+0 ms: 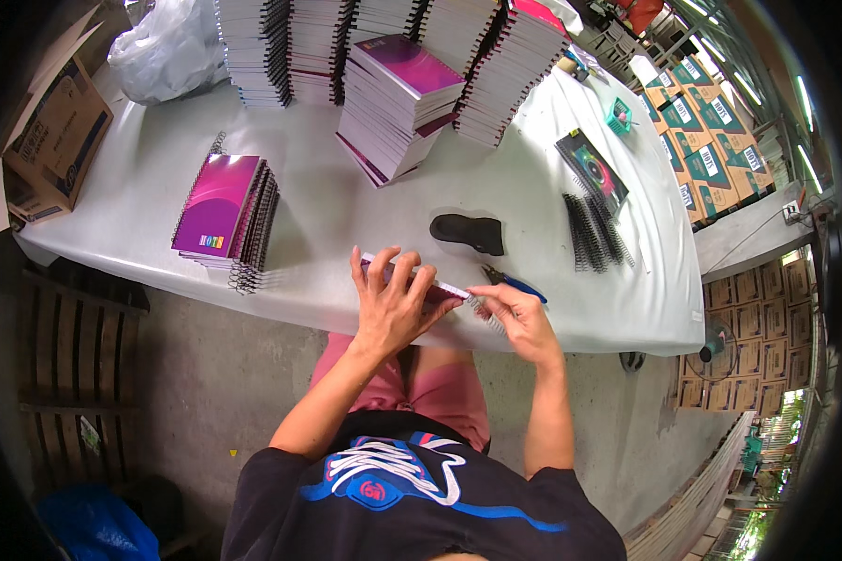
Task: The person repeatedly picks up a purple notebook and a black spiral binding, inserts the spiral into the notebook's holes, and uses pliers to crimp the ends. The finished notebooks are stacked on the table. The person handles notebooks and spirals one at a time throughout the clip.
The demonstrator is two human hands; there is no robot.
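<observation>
At the table's front edge, my left hand [391, 301] grips a purple-covered notebook [451, 291], fingers curled over its top and thumb along its near side. The hand hides much of the notebook. My right hand [524, 325] pinches at the notebook's right end, where a thin wire spiral coil [486, 314] sticks out below the fingers. How far the coil runs through the page edge is too small to tell. Just beyond the right hand lie cutting pliers [515, 282] with blue handles. A black, rounded, flat object [466, 234] rests farther back.
Spiral-bound purple notebooks [217, 201] are piled at left. A tall stack of purple notebooks [402, 103] stands mid-table, before taller bound stacks [309, 51]. Loose black coils [591, 234] lie at right beside a dark-covered notebook [591, 170]. An open carton [61, 140] sits at far left.
</observation>
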